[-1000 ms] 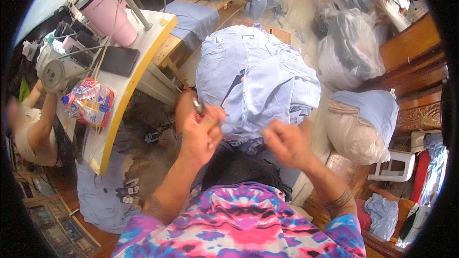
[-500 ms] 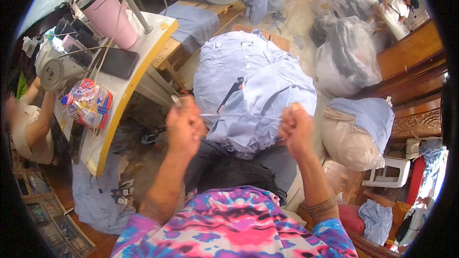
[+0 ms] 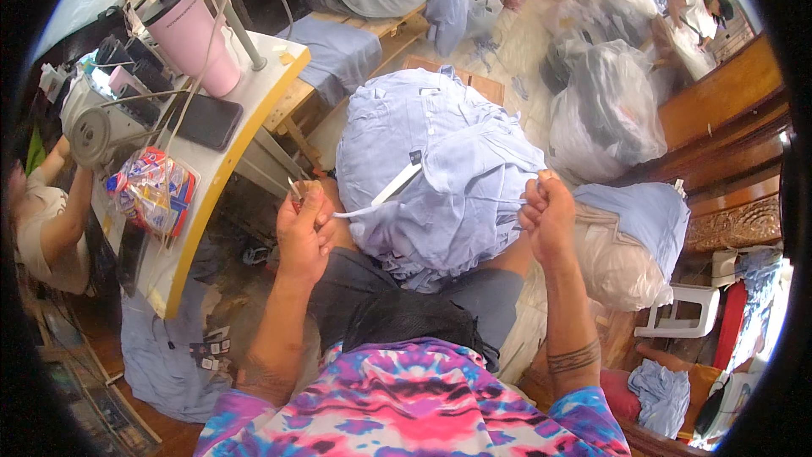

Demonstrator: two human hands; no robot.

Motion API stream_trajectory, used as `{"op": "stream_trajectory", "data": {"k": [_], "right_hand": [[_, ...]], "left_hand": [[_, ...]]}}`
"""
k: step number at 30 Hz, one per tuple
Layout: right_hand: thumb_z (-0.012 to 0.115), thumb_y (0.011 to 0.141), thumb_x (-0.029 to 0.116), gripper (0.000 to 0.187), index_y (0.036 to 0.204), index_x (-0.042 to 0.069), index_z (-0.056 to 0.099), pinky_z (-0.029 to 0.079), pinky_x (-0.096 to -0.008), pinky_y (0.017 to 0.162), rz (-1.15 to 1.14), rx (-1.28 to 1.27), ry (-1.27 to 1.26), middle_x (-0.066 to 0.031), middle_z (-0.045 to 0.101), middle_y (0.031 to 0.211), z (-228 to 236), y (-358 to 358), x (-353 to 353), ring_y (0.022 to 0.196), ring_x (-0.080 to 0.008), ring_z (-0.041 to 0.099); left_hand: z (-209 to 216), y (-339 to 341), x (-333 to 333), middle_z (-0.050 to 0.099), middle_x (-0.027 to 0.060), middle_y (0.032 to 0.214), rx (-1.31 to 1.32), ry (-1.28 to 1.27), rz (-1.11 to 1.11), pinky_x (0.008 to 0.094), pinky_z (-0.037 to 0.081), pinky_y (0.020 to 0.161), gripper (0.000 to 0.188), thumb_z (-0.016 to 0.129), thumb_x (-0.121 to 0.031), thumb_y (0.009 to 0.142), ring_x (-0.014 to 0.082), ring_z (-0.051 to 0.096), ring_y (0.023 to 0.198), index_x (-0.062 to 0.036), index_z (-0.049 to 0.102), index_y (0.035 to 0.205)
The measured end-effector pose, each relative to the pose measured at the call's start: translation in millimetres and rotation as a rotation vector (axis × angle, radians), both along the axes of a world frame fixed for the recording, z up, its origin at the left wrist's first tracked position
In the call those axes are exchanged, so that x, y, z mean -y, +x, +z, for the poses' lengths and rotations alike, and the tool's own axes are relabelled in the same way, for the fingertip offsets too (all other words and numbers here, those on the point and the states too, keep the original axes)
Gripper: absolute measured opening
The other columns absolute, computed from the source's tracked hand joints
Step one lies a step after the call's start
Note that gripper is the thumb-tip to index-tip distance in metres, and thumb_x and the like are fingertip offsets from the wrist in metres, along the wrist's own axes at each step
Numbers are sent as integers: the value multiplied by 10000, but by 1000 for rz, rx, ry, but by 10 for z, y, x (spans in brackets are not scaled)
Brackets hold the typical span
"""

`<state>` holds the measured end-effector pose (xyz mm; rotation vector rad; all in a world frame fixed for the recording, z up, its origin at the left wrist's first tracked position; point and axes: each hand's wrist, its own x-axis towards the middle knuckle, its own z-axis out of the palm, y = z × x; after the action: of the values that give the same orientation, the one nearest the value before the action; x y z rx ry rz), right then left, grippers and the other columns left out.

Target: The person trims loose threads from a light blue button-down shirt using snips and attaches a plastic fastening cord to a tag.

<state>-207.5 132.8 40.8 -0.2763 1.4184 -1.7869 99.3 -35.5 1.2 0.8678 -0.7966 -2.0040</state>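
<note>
A big rounded heap of light blue garments (image 3: pixel 440 127) sits in front of me, between my knees. My left hand (image 3: pixel 306 228) is closed on one end of a light blue fabric strip (image 3: pixel 362 212). A small pointed tool (image 3: pixel 293 189) sticks up from the same hand; its kind is mostly hidden by the fingers. My right hand (image 3: pixel 548 211) is closed in a pinch on light blue fabric at the heap's right side, seemingly the strip's other end. Between the hands lies a white paper tag (image 3: pixel 396 184) near a small black label (image 3: pixel 414 156).
On the left, a yellow-edged table (image 3: pixel 271 76) bears a pink tumbler (image 3: pixel 193 38), a phone (image 3: pixel 207 121) and a plastic-wrapped packet (image 3: pixel 156 190). Plastic bags (image 3: pixel 605 101), a wrapped garment bundle (image 3: pixel 630 245) and a white stool (image 3: pixel 681 311) stand right. Other people sit nearby.
My hands have moved farther apart, and the strip between them, taut before, now sags onto the heap. The long tag shows its white side instead of its black one.
</note>
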Motion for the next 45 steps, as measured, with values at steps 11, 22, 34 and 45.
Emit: {"op": "stream_trajectory", "data": {"k": [11,22,34,45], "right_hand": [[507,1037,273,307,776,168,384,231,-226,431,216,-184,66,59,347,650,332,-67,195,496,-34,253],[516,1030,229,284,777,162,405,229,-234,426,280,-176,139,59,371,653,462,107,490,491,-33,287],[553,981,265,282,752,186,408,226,-260,397,-250,-235,60,81,298,609,505,-1266,-88,454,-59,237],[551,979,264,257,780,178,414,226,-254,392,-523,-313,101,69,312,611,437,-1804,-600,462,-62,254]], "left_hand": [[159,-6,-101,464,-17,690,74,-53,-244,208,302,366,205,615,-298,1038,48,376,445,-142,487,1005],[278,-22,-219,442,-24,668,60,-103,-327,219,287,364,218,573,-307,1059,52,369,440,-125,477,987],[-95,613,238,420,-38,713,-57,-50,203,207,282,369,153,585,-260,1052,46,330,457,-140,513,988],[-592,744,316,434,-34,683,-40,64,349,216,279,355,258,595,-273,1052,52,345,446,-150,443,884]]}}
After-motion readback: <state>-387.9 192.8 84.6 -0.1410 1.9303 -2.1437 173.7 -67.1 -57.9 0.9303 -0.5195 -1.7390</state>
